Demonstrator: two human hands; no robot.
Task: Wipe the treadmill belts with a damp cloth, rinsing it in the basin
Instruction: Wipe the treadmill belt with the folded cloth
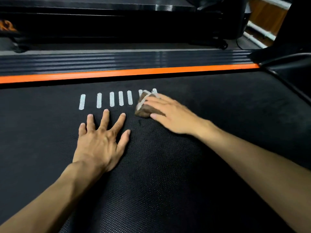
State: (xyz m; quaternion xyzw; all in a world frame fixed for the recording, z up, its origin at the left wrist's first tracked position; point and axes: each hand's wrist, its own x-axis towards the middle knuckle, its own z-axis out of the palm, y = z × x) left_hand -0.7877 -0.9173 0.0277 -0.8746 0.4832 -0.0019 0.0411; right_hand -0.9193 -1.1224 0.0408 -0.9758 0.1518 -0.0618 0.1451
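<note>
The cloth [146,105] is being pressed flat on the belt [168,174] by the right hand [170,113], fingers straight. The left hand [101,140] is being braced, fingers spread. Overlapping strokes under even pressure are advised.

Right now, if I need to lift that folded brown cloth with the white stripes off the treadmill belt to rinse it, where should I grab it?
Probably the near-left corner of the folded brown cloth, coming from the left. That thick folded edge sticks out uncovered past the right hand, which presses flat on the rest; the left hand rests open on the black textured belt close by.
</note>
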